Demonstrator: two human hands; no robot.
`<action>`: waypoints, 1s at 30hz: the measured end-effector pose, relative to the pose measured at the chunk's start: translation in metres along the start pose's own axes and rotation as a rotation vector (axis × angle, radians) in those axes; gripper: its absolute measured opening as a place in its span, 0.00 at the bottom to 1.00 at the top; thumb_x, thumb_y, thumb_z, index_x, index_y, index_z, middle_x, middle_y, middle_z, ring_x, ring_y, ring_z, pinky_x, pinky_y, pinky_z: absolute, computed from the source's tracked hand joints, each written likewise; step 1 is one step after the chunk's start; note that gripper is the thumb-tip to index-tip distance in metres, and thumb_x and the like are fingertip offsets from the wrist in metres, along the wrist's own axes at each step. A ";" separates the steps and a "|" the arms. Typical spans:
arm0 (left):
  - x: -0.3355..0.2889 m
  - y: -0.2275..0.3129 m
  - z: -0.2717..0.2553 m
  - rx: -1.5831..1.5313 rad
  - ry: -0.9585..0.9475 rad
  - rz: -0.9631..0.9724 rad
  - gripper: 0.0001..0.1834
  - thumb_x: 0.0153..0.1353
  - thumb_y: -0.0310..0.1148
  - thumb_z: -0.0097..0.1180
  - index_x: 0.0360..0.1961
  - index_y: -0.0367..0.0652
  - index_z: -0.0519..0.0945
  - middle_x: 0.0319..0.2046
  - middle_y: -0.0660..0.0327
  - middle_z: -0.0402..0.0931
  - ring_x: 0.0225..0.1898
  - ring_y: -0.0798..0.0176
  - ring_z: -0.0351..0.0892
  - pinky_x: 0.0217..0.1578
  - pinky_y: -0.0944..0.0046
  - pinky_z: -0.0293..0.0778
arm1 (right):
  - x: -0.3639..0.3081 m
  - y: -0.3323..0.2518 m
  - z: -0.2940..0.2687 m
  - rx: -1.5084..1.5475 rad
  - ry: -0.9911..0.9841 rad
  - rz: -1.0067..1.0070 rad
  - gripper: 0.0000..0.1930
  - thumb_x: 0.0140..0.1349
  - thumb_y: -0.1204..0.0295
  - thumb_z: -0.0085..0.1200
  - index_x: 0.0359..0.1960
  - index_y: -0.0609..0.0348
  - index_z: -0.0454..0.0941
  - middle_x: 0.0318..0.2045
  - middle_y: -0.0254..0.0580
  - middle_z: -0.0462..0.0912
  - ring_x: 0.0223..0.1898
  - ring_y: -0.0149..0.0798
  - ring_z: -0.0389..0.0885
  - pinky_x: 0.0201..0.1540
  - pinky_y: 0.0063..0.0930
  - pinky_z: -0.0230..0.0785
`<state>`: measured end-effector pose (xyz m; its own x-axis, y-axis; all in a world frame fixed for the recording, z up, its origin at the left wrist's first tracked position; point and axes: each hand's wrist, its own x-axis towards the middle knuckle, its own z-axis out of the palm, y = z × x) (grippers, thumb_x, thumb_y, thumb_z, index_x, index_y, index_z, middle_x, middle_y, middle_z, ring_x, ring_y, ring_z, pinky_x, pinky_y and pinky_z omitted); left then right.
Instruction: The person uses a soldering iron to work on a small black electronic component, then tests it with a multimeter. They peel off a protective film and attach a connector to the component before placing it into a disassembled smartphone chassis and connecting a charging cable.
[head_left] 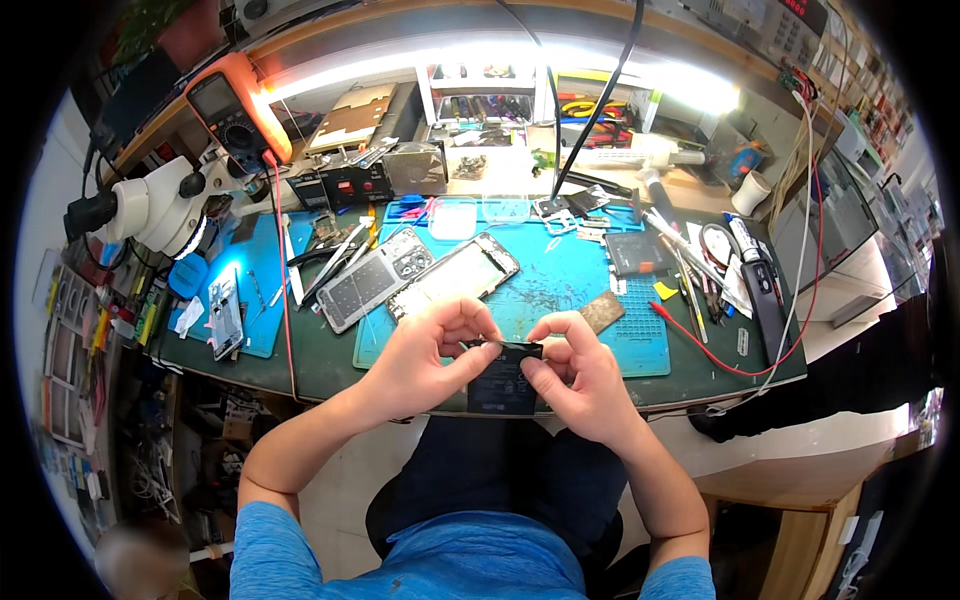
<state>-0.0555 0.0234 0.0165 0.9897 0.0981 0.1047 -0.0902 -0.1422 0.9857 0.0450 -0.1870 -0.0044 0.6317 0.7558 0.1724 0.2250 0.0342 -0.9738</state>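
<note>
A flat black phone battery (pixel 502 380) is pinched by the left hand (pixel 425 360) and right hand (pixel 580 375). At 12 o'clock, an opened silver phone (pixel 455 275) is laid on the blue rubber mat (pixel 570 285).

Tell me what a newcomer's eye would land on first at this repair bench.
First, the two bare hands at the centre: the left hand and right hand together pinch a flat black battery at the near edge of the table. Just beyond them, an opened phone lies on the blue work mat. At far left stand an orange multimeter and a white microscope.
</note>
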 end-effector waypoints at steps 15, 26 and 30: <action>0.007 -0.021 0.025 0.686 0.379 0.457 0.17 0.60 0.20 0.69 0.51 0.43 0.84 0.40 0.63 0.89 0.33 0.69 0.83 0.31 0.69 0.78 | 0.018 0.002 0.011 -0.403 0.383 -0.407 0.07 0.60 0.79 0.65 0.39 0.59 0.84 0.32 0.42 0.86 0.29 0.38 0.86 0.32 0.29 0.79; 0.015 -0.040 0.038 0.362 0.371 0.501 0.16 0.61 0.16 0.65 0.49 0.39 0.80 0.47 0.54 0.87 0.42 0.67 0.88 0.39 0.68 0.85 | 0.029 0.006 0.001 -0.661 0.318 -0.614 0.09 0.59 0.76 0.68 0.40 0.56 0.84 0.33 0.40 0.86 0.30 0.41 0.87 0.29 0.33 0.78; 0.009 -0.036 0.040 0.338 0.419 0.415 0.18 0.61 0.16 0.65 0.53 0.38 0.80 0.46 0.54 0.86 0.43 0.65 0.88 0.42 0.66 0.86 | 0.032 -0.004 0.003 -0.709 0.303 -0.644 0.08 0.59 0.76 0.69 0.39 0.56 0.83 0.32 0.39 0.85 0.28 0.40 0.86 0.28 0.33 0.78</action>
<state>-0.0386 -0.0103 -0.0234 0.7474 0.3325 0.5752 -0.3464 -0.5438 0.7644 0.0621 -0.1610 0.0044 0.3741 0.5291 0.7616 0.9179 -0.0938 -0.3856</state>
